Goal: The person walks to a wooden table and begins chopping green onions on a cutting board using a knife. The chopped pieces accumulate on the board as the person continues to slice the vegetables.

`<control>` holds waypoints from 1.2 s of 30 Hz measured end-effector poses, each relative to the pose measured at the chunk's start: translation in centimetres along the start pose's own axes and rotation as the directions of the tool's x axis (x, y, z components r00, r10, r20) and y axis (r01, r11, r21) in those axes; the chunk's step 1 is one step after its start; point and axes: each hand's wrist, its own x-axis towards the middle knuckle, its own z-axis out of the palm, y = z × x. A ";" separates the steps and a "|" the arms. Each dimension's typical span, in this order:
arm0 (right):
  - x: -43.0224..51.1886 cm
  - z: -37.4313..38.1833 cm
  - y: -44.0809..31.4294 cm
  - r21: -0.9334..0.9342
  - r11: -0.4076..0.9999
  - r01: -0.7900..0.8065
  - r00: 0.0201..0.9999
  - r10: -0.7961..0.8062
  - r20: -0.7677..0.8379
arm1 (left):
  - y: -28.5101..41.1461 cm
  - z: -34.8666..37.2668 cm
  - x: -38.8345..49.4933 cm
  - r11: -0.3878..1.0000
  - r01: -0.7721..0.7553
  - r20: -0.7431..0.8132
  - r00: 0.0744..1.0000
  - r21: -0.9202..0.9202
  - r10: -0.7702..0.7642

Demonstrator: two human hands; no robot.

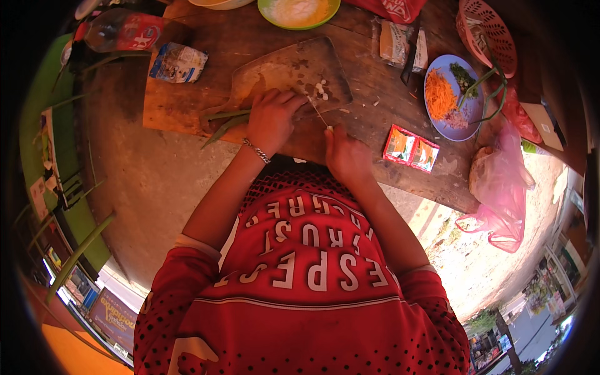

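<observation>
My left hand (274,115) presses a spring onion onto the worn wooden cutting board (290,58), with its green leaves (229,123) sticking out to the left beneath the palm. Most of the stalk is hidden under my fingers. My right hand (349,152) grips the handle of a knife. The thin blade (318,111) points up and left, its tip close to my left fingertips. Several small white slices (322,90) lie on the board just beyond the blade.
On the right are a blue plate (477,112) with shredded carrot (441,96) and chopped greens (461,77), red sachets (411,149), a pink basket (497,47) and a plastic bag (506,187). A green bowl (299,24), bottle (122,30), packet (178,63) and black-handled utensil (412,51) also occupy the table.
</observation>
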 end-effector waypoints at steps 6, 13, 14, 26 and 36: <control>1.1 0.6 -0.5 -0.031 0.999 -0.038 0.999 0.038 0.016 | 0.0 0.1 0.0 1.000 0.010 -0.010 1.000 0.011 -0.010; 0.4 -0.2 0.3 -0.012 1.000 -0.001 1.000 0.001 -0.003 | 0.3 -0.2 0.1 0.999 0.014 -0.021 1.000 0.032 -0.014; 0.3 -0.3 0.2 -0.010 1.000 0.002 1.000 -0.002 0.003 | 0.3 -0.2 0.1 0.999 0.016 -0.014 1.000 0.041 -0.016; 1.0 0.4 -0.2 -0.030 1.000 -0.002 1.000 0.003 0.023 | 0.3 -0.5 0.2 0.999 0.013 -0.006 1.000 0.050 -0.013; 0.3 -0.3 0.1 -0.040 0.999 0.014 0.997 -0.011 0.077 | 0.2 -0.4 0.2 0.999 0.010 -0.025 1.000 0.041 -0.009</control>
